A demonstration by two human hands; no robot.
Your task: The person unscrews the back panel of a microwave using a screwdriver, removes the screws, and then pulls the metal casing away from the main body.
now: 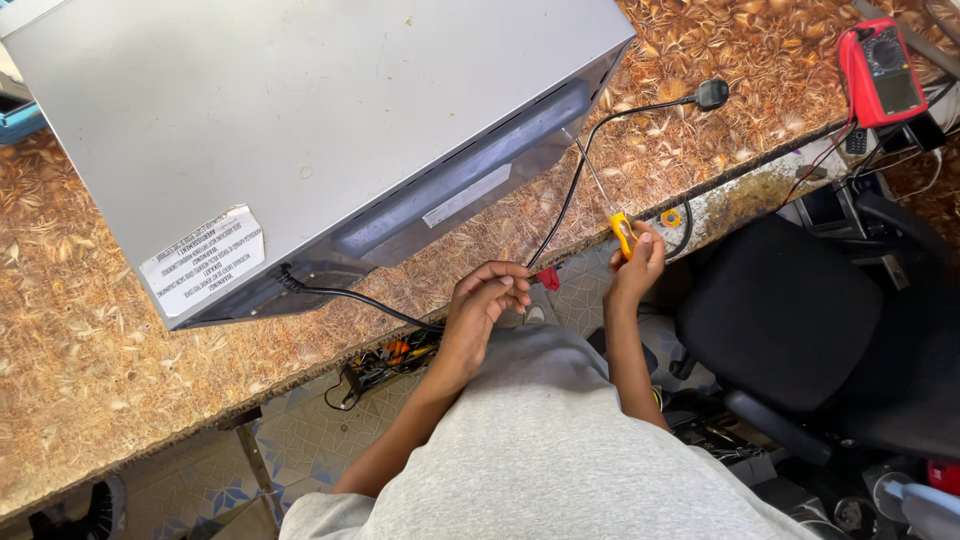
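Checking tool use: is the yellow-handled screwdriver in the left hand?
No, the right hand holds the yellow-handled screwdriver; the left hand is at the black power cord.

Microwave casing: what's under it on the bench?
The grey microwave casing rests on the brown patterned benchtop; its black power cord emerges beneath the near edge. Anything else underneath is covered.

The big box (300, 130) is plain silver-grey, with a white sticker (203, 261) on it. The table (90, 370) is brown and gold, with a leafy pattern all over. The cord (570, 190) and its plug (712, 94) are black. The screwdriver (623, 232) has a yellow handle. The meter (880, 70) is red with a dark grey face. The chair (790, 310) is black. The shirt (560, 450) is light grey. The floor tiles (300, 440) look pale with blue shapes, maybe flowers.
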